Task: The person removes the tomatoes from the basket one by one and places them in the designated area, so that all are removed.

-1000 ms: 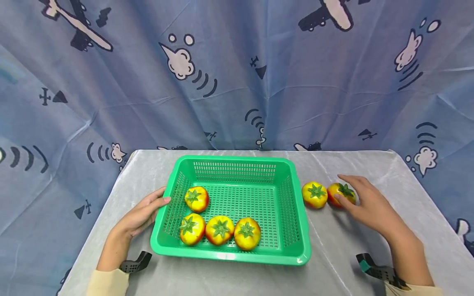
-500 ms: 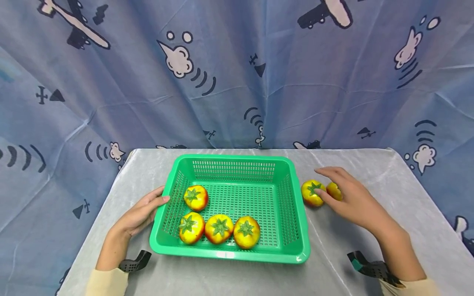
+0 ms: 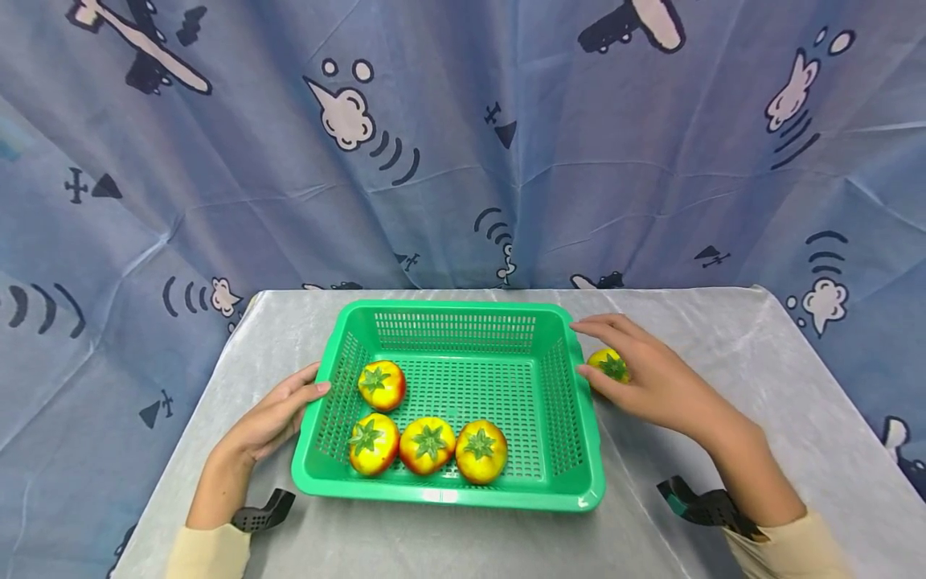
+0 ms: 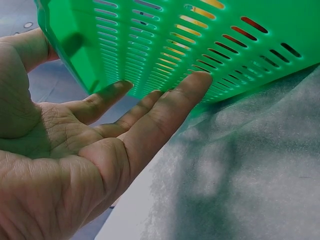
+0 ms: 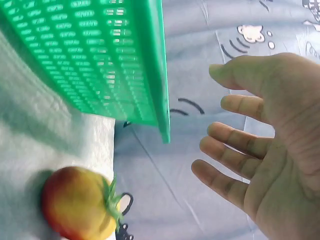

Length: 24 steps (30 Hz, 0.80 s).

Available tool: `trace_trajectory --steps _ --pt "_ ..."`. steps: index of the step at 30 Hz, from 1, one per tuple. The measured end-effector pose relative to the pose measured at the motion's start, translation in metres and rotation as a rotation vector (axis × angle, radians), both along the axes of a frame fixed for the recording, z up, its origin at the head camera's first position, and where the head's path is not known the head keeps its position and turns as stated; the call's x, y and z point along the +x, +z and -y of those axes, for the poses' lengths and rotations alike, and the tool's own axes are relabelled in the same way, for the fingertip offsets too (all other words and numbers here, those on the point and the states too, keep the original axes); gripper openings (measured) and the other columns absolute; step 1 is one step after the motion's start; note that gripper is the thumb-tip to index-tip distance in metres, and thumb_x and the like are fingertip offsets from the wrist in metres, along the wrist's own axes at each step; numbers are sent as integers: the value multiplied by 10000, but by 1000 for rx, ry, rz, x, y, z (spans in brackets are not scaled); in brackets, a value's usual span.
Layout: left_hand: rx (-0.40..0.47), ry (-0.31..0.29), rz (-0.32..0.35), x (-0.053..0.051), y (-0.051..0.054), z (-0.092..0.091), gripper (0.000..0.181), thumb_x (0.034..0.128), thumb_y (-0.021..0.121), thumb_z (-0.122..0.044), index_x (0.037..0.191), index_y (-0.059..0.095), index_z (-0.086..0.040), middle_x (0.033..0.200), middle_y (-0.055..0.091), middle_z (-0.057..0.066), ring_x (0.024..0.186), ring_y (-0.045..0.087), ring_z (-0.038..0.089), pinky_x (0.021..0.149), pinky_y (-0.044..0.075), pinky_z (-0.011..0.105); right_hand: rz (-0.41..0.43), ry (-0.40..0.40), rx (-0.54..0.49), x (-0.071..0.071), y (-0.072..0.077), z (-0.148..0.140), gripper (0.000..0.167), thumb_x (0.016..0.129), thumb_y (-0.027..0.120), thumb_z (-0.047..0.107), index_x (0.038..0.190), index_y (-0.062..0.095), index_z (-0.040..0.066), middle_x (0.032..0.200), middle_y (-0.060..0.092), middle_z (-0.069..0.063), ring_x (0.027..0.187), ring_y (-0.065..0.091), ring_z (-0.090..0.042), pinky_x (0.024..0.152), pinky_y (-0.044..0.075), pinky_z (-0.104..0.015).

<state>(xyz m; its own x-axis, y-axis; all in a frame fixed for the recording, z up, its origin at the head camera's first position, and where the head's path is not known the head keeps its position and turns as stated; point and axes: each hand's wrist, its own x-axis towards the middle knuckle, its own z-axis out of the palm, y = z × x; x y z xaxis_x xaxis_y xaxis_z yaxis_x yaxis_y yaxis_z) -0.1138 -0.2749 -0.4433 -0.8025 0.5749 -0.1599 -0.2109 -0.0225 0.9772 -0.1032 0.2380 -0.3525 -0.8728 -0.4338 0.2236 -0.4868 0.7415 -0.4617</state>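
Note:
A green plastic basket (image 3: 452, 500) stands on the table, holding several red-and-yellow tomatoes, among them one (image 3: 382, 385) at its left side. My left hand (image 3: 271, 422) holds the basket's left rim, thumb over the edge. In the left wrist view its fingers (image 4: 165, 112) reach along the slotted outer wall. My right hand (image 3: 651, 374) hovers at the basket's right rim with its fingers extended. The right wrist view shows a gap between the right hand and the rim. Beneath that hand a loose tomato (image 3: 609, 366) is partly covered; a second loose one is hidden.
A grey cloth-covered table (image 3: 506, 547) carries everything. Behind it hangs a blue curtain (image 3: 448, 161) printed with planes and clouds. A dark strap device (image 3: 705, 507) sits on the right wrist, and another (image 3: 264, 515) on the left.
My right hand has moved left, past the two loose tomatoes, to the basket's right rim. The left hand and the basket have stayed put.

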Motion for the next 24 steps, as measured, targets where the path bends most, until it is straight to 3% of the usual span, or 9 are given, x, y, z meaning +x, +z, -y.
trace_trajectory --steps 6,18,24 --pt "-3 -4 0 0 1 0 698 1154 376 -180 1653 -29 92 1396 682 -31 1209 729 176 988 637 379 9 44 17 -4 6 16 551 985 755 184 1497 575 87 1502 566 -146 1345 599 -376 1031 569 -626" --pt "-12 18 1 1 3 2 706 1151 390 -186 1655 -21 88 1390 679 -42 1211 726 169 993 635 373 67 133 41 -19 10 50 575 988 751 248 1518 565 126 1524 565 -95 1372 601 -334 1075 565 -577" --pt "-23 14 -3 0 1 0 701 1150 399 -197 1664 6 73 1432 637 -16 1242 708 165 1014 626 375 85 141 37 -22 13 58 591 985 757 262 1529 554 154 1535 552 -87 1377 600 -327 1089 563 -566"
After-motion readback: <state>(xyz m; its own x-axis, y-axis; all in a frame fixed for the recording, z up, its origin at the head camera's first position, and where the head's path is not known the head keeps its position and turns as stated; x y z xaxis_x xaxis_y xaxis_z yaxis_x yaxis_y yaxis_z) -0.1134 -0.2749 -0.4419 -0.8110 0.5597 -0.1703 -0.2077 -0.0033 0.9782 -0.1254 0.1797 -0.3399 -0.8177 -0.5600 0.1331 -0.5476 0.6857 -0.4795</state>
